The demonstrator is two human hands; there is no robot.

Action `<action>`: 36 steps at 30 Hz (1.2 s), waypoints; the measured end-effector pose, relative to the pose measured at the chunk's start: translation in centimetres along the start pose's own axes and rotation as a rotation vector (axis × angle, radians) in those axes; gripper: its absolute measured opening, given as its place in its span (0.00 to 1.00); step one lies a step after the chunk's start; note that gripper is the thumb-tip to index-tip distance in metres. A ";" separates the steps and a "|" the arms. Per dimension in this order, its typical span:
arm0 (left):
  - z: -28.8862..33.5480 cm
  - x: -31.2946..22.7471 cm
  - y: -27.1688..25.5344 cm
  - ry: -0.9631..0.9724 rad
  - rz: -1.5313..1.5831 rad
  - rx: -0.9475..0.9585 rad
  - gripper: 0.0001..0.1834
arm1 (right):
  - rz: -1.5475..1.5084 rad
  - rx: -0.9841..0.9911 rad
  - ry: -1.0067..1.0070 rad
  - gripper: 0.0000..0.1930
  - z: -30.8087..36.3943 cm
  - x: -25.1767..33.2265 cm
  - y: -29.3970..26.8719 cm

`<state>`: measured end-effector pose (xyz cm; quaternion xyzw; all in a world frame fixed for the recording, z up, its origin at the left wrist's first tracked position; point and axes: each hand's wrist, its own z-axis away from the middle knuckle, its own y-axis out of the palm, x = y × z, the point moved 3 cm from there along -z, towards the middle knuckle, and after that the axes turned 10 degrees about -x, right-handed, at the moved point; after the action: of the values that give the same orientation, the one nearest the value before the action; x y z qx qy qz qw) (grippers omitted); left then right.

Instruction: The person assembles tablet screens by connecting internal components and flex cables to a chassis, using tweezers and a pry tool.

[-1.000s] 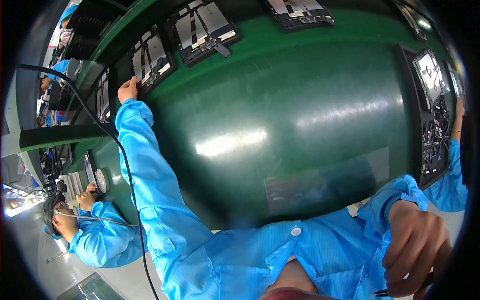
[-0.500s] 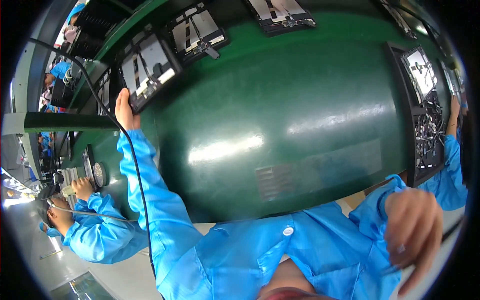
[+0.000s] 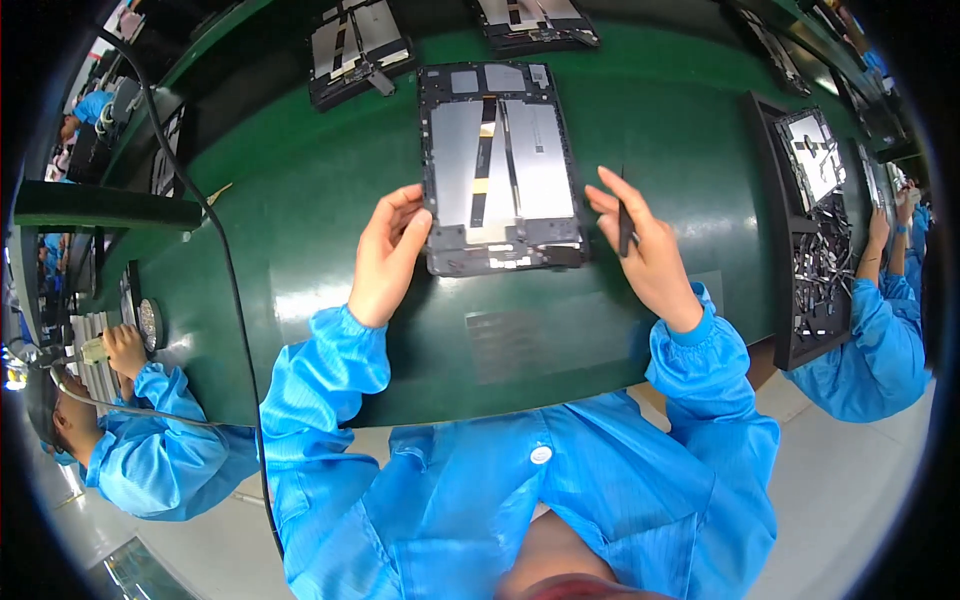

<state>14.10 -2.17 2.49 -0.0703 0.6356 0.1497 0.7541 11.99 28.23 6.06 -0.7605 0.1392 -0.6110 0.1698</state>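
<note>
In front of me is an opened tablet chassis (image 3: 540, 175) with a black frame, silver backing, dark flat cables and a strip of small parts along its near edge. The fingers of my left hand (image 3: 390, 250) grip its lower left side, thumb on the rim. Just off the right side, my right hand (image 3: 650, 250) holds a slim black tool (image 3: 626, 225), pointed at its far end; its exact kind is unclear. Two similar opened tablets lie at the far edge, one (image 3: 358, 45) behind to the left and one (image 3: 535, 22) straight behind.
A black tray (image 3: 783, 300) at right holds another tablet part (image 3: 812, 150) and many small components. A black cable (image 3: 228, 260) hangs down on the left, beside a green beam (image 3: 110, 207). Co-workers in blue sit at left (image 3: 165, 450) and right (image 3: 870, 350).
My left hand has brought a tablet from the far left row to the middle of the table. My right hand has come up from the lower right to beside it, with the black tool.
</note>
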 end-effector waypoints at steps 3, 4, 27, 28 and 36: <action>1.6 -0.7 -1.4 0.168 -0.437 0.305 0.27 | -0.032 0.169 -0.037 0.45 1.0 0.0 -0.4; 2.8 -1.7 -1.2 0.250 -0.580 0.350 0.31 | -0.029 0.170 -0.032 0.45 1.2 0.0 -0.8; 4.7 -1.7 0.5 0.294 -0.497 0.293 0.07 | -0.034 0.266 -0.384 0.24 0.8 4.9 8.3; 4.6 -1.6 0.5 0.164 -0.412 0.326 0.07 | -0.062 0.250 -0.373 0.24 0.9 4.9 8.4; 4.9 -2.8 1.0 0.602 -0.594 0.193 0.11 | -0.077 0.226 -0.311 0.22 0.6 4.8 8.5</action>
<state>17.96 -0.12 6.17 -0.2197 0.7906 -0.1611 0.5484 13.55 18.56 6.54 -0.8266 0.0126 -0.5040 0.2500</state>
